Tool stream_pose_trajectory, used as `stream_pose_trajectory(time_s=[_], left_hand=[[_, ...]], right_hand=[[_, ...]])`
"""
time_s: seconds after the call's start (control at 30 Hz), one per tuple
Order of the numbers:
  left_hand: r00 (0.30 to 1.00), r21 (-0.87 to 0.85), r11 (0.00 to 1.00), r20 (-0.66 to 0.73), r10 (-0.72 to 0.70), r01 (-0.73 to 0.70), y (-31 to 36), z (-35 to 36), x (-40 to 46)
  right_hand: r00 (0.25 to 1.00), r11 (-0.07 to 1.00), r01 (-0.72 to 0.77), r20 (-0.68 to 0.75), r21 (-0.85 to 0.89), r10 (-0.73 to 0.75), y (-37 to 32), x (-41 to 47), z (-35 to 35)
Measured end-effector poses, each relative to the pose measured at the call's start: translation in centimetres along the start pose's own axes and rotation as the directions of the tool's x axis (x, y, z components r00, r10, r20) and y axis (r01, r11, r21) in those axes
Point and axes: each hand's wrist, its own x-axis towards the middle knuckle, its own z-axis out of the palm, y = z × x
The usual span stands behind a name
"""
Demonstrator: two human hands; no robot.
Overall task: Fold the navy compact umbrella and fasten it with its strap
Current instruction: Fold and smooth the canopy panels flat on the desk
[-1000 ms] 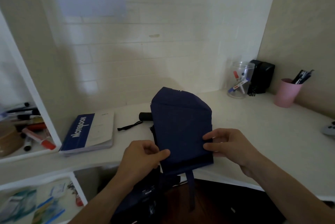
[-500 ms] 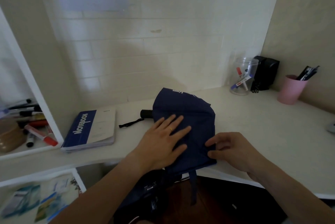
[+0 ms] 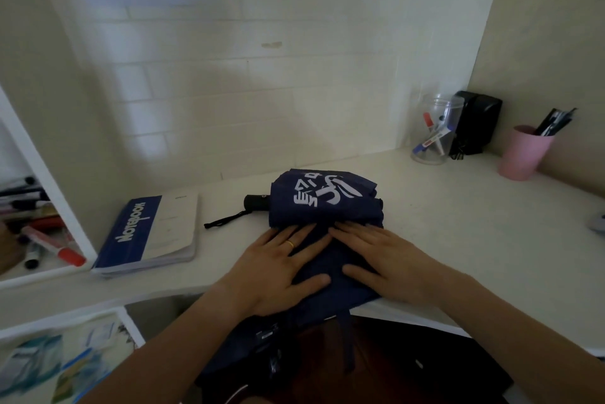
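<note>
The folded fabric umbrella (image 3: 324,204) is showing deep navy, with white printed characters across its upper panel; its short cylindrical handle (image 3: 256,202) and thin wrist cord (image 3: 226,220) are showing black. A narrow navy strap (image 3: 349,343) is hanging below the cream tabletop (image 3: 458,217). The softcover notebook (image 3: 154,233) is showing a royal-blue band with white lettering beside an off-white panel. On the left hand (image 3: 278,267) a thin ring (image 3: 290,244) is glinting gold. Further back, a plastic cup (image 3: 523,154) is showing pale pink — holding black pens (image 3: 555,122) — beside a black box (image 3: 474,122) and a clear jar (image 3: 433,132) of red- and blue-capped markers. The brick-patterned wall (image 3: 262,92) is showing off-white.
</note>
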Motion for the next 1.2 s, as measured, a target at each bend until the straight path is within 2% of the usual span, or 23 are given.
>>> stream_pose_trajectory(time_s=[0.1,0.2,0.33,0.43,0.5,0.53,0.57,0.6,0.63,0.67,0.7,0.77,0.83,0.93,1.03,1.1,1.13,1.2], left_hand=[[0.999,-0.018,0.999,0.024,-0.029,0.029,-0.7,0.1,0.2],[0.999,-0.026,0.999,0.047,-0.021,0.022,-1.1,-0.3,0.5],[0.998,-0.029,0.999,0.058,-0.016,0.017,-1.7,-0.6,0.4],[0.988,-0.047,0.996,0.137,-0.069,0.076,-2.0,-1.5,-1.2],[0.979,-0.147,0.973,0.128,-0.161,0.179,-2.0,-2.4,-2.2],[0.965,-0.233,0.938,0.026,-0.259,0.258,-1.8,-3.0,-2.4],[0.905,-0.352,0.872,-0.128,-0.406,0.341,-1.7,-3.4,-2.2],[0.788,-0.503,0.769,-0.245,-0.564,0.394,-1.5,-4.1,-1.6],[0.668,-0.649,0.639,-0.262,-0.697,0.412,-1.4,-4.9,-0.8],[0.6,-0.766,0.498,-0.188,-0.778,0.406,-1.3,-5.8,0.1],[0.591,-0.843,0.371,-0.079,-0.802,0.391,-1.3,-6.4,1.1],[0.628,-0.922,0.158,0.108,-0.771,0.353,-1.2,-7.2,3.1],[0.63,-0.945,0.019,0.202,-0.75,0.326,-1.3,-7.5,4.5],[0.625,-0.966,-0.016,0.179,-0.76,0.257,-1.6,-7.5,5.4],[0.677,-0.989,0.024,0.081,-0.732,0.144,-1.2,-8.4,4.9],[0.719,-0.995,0.023,0.051,-0.693,0.093,-1.0,-8.5,4.4],[0.738,-0.998,-0.015,0.058,-0.672,0.065,-1.1,-8.4,4.2],[0.763,-0.995,-0.098,0.074,-0.642,0.015,-1.0,-8.5,4.1]], right_hand=[[0.995,0.998,-0.038,0.089,-0.057,0.043,0.8,-0.5,0.4],[0.99,0.992,-0.075,0.113,-0.102,0.087,1.6,-0.4,0.6],[0.981,0.993,-0.094,0.161,-0.069,0.104,2.2,-0.3,0.6],[0.985,0.994,-0.09,0.144,-0.06,0.098,2.0,-0.5,0.5],[0.989,0.994,-0.083,0.121,-0.066,0.091,2.1,-0.6,0.6],[0.99,0.994,-0.082,0.11,-0.066,0.089,2.0,-0.6,0.7],[0.991,0.995,-0.08,0.098,-0.066,0.087,1.9,-0.7,0.7],[0.993,0.995,-0.076,0.08,-0.07,0.081,1.8,-0.8,0.6],[0.996,0.995,-0.068,0.049,-0.077,0.072,1.6,-0.9,0.5],[0.998,0.995,-0.059,0.004,-0.084,0.06,1.4,-1.0,0.4],[0.998,0.994,-0.05,-0.044,-0.092,0.046,1.2,-1.2,0.2],[0.992,0.993,-0.028,-0.129,-0.114,0.013,0.5,-1.6,-0.2],[0.962,0.992,0.004,-0.271,-0.124,-0.038,-0.2,-2.1,-0.7],[0.889,0.988,0.087,-0.439,-0.126,-0.134,-0.5,-2.7,-1.1],[0.91,0.992,0.095,-0.396,-0.085,-0.121,-0.6,-3.3,-1.1],[0.917,0.998,0.064,-0.394,-0.01,-0.063,-0.5,-3.4,-0.8],[0.906,0.997,0.033,-0.424,0.064,-0.002,-0.5,-3.2,-1.0],[0.821,0.964,-0.029,-0.544,0.263,0.173,-0.5,-2.7,-2.1]])
